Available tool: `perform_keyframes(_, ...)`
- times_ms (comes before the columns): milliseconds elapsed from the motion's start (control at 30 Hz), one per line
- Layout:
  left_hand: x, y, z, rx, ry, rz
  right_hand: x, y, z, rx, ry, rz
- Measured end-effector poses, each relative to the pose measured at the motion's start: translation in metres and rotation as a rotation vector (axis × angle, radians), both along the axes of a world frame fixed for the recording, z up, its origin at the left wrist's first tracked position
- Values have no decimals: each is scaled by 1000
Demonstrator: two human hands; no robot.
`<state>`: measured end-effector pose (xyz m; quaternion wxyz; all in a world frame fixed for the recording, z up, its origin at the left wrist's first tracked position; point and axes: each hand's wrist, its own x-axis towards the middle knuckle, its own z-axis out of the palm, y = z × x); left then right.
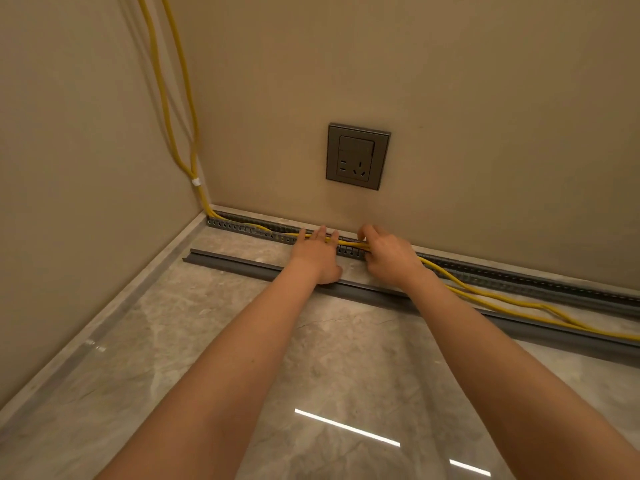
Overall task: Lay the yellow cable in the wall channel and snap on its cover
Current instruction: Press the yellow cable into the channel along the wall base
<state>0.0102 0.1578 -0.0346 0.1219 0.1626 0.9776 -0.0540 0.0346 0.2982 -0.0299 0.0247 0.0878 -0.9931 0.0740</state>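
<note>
A grey slotted wall channel [519, 284] runs along the foot of the back wall from the corner to the right edge. The yellow cable [498, 297] drops down the corner, lies inside the channel's left stretch, then leaves it past my hands and trails over the floor to the right. My left hand [317, 252] lies flat with fingers spread, pressing the cable into the channel. My right hand [386, 252] is closed around the cable just to the right. The long grey cover [235, 264] lies loose on the floor in front of the channel.
A grey wall socket [357, 156] sits above my hands. A white tie [196, 182] binds the cable strands in the corner. The floor [242, 341] is glossy marble tile with a raised border along the left wall.
</note>
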Motion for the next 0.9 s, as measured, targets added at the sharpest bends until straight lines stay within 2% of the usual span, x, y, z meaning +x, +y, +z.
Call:
perform_keyframes(167,3,25,8,-236,18,84,12,23,2,38,-37,-12)
perform_keyframes(400,3,17,6,-136,19,78,18,43,-1,-11,-28,-108)
perform_keyframes(567,-1,3,4,81,-23,79,12,42,-3,32,-25,-115)
perform_keyframes(667,-1,-1,3,140,-37,80,12,41,-5,15,-3,-128)
perform_keyframes(767,-2,0,4,116,-48,51,14,41,-5,-87,65,-158)
perform_keyframes(900,3,8,8,-39,-33,10,15,43,-3,-139,68,-205)
